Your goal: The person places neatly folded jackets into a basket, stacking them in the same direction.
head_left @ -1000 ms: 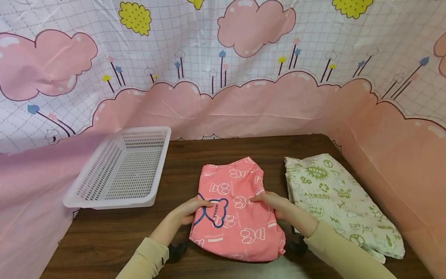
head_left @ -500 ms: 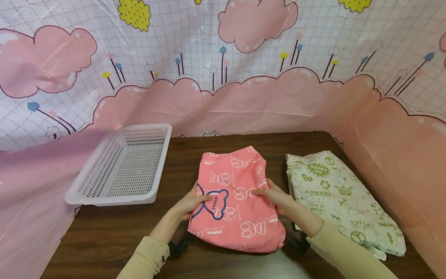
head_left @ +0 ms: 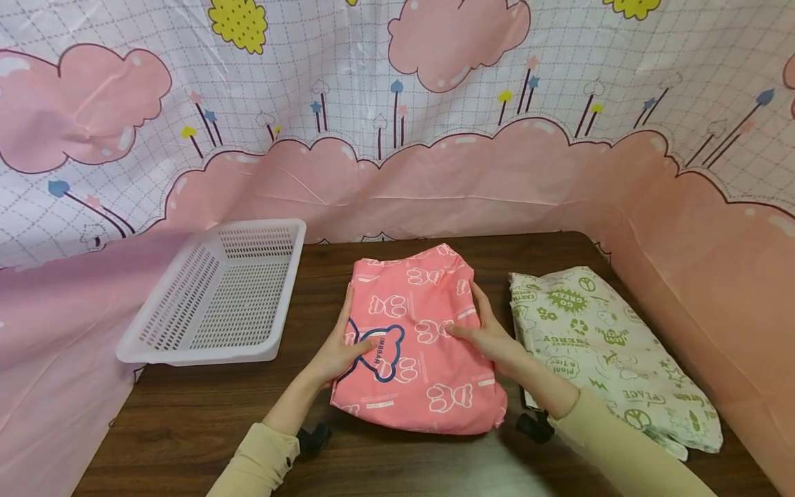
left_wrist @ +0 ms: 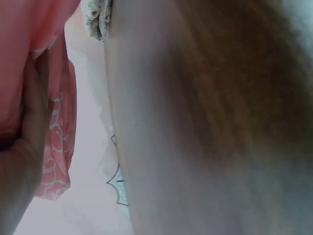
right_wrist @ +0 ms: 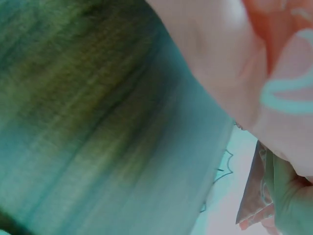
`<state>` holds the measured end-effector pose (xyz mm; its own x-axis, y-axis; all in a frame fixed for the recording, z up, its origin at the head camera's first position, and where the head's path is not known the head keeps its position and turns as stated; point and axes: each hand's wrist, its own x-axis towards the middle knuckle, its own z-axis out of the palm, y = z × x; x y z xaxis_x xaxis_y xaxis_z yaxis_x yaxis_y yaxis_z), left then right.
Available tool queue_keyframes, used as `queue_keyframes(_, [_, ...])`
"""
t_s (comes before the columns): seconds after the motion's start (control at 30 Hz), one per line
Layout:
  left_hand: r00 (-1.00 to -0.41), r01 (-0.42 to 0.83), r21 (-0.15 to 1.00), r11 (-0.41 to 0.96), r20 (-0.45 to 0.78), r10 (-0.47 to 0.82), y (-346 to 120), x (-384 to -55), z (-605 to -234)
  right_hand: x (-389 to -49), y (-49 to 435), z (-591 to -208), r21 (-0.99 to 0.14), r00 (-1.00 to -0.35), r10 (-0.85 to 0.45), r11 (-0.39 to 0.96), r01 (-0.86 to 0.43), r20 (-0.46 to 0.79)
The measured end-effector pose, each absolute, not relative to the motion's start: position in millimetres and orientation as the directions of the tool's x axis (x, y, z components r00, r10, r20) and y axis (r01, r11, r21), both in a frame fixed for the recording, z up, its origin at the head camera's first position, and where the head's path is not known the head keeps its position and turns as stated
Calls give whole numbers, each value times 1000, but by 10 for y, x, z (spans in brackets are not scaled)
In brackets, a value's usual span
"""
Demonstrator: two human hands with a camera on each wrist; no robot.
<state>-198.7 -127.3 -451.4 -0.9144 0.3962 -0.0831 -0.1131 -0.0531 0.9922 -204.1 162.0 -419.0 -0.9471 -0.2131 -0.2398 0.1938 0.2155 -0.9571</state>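
Note:
A folded pink cloth [head_left: 428, 359] with white bear outlines and a blue bear print is raised over the wooden table. My left hand [head_left: 338, 352] grips its left side, thumb on top by the blue print and fingers underneath. On the opposite side my right hand [head_left: 491, 338] holds the cloth the same way. In the left wrist view, the fingers [left_wrist: 34, 103] go in under the pink folds. The right wrist view has the cloth [right_wrist: 210, 54] bulging close to the camera, with part of the right hand [right_wrist: 293, 200] below it.
A white perforated plastic basket [head_left: 288, 297] stands on the table's left side. To the right lies a folded pale cloth with green print [head_left: 596, 345]. Dark wood tabletop [head_left: 186, 428] shows around them. Pink cloud-patterned sheeting [head_left: 435, 179] hangs behind and along the sides.
Both hands have carried the pink cloth slightly away from me and up. Their grip looks the same. The basket and the green-printed cloth have stayed put.

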Motion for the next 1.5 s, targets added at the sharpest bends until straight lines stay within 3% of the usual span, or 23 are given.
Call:
queue_keyframes(0.33, [-911, -93, 996, -1, -84, 403, -1323, -1887, -3973, -2088, 1574, -3849, -970, -949, -256, 203, 131, -182])
queue_keyframes(0.67, [-926, -2, 999, 44, -19, 378, -1623, -1953, -3598, -2197, 1281, -3558, -988, -941, -304, 96, 123, -147])
queue_keyframes(0.97, [-925, -87, 988, 131, -129, 358, -2176, -2069, -3400, -2359, 770, -3414, -983, -928, -328, 1, 186, -176])
queue_keyframes(1.2, [-902, -176, 970, 168, -228, 367, -2702, -2048, -3140, -2484, 284, -3251, -977, -891, -409, 8, 215, -199])
queue_keyframes(1.5, [-917, -158, 956, 247, -235, 322, -3358, -2085, -3031, -2701, -381, -3229, -966, -855, -487, -77, 246, -179])
